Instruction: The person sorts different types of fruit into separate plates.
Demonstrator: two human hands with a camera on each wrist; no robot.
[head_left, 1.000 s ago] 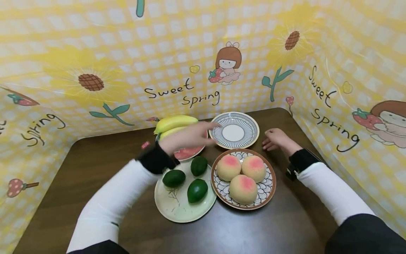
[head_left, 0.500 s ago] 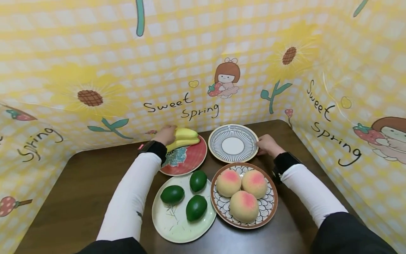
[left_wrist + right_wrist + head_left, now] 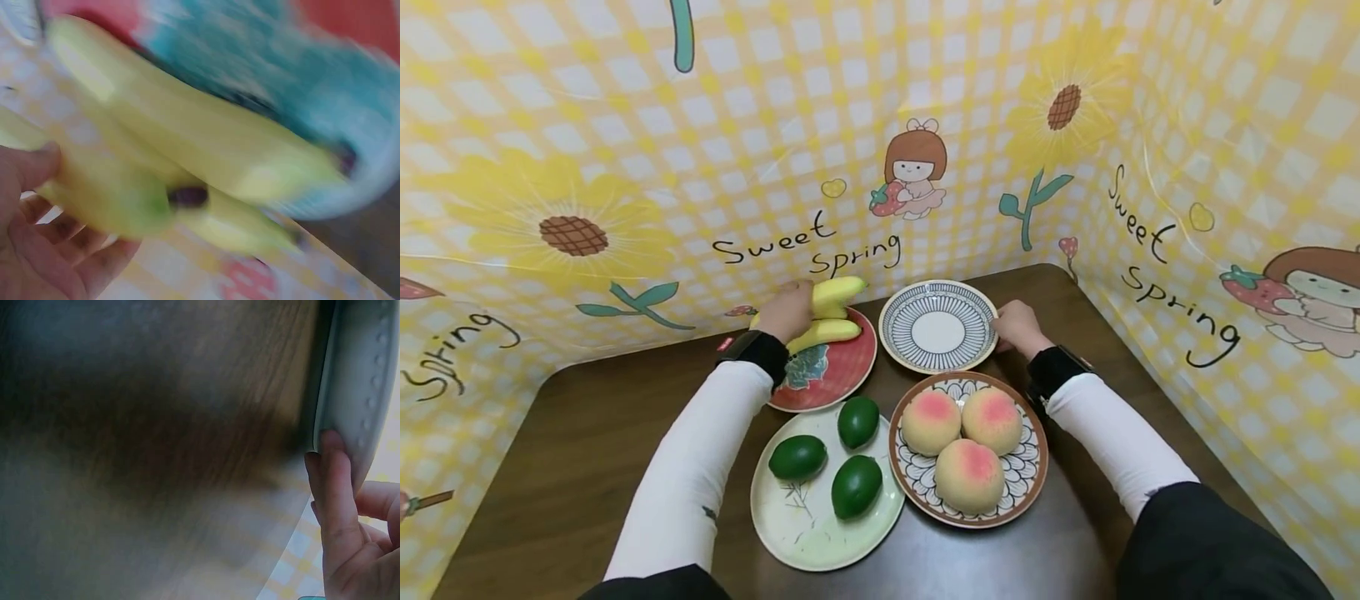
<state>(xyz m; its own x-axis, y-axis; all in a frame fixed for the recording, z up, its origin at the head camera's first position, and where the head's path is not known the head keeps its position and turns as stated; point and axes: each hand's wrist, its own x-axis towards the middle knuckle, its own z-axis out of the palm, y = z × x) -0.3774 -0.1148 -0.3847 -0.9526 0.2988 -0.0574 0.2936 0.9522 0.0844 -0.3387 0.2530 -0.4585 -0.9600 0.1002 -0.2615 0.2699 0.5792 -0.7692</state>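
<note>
My left hand (image 3: 787, 312) grips a yellow banana (image 3: 840, 291) over the back of the red plate (image 3: 848, 377). Thumb and fingers wrap round that banana in the left wrist view, with other bananas (image 3: 187, 119) close beside it, somewhat blurred. One more banana (image 3: 831, 332) shows on the red plate in the head view, partly hidden by the hand. At the right, my right hand (image 3: 1021, 327) pinches the rim of a white plate with dark stripes (image 3: 938, 332). The right wrist view has thumb and fingers on either side of this plate's rim (image 3: 359, 381).
Three green, lemon-shaped fruits (image 3: 857, 487) lie on a pale green plate (image 3: 820, 550) in front. To its right, a brown-rimmed plate (image 3: 1041, 454) bears three peaches (image 3: 970, 477). A yellow checked cloth (image 3: 760, 125) hangs behind and beside the dark wooden table (image 3: 587, 450).
My left hand came across from near the striped plate to the bananas and now lifts one. My right hand moved in to the striped plate's rim and took hold of it.
</note>
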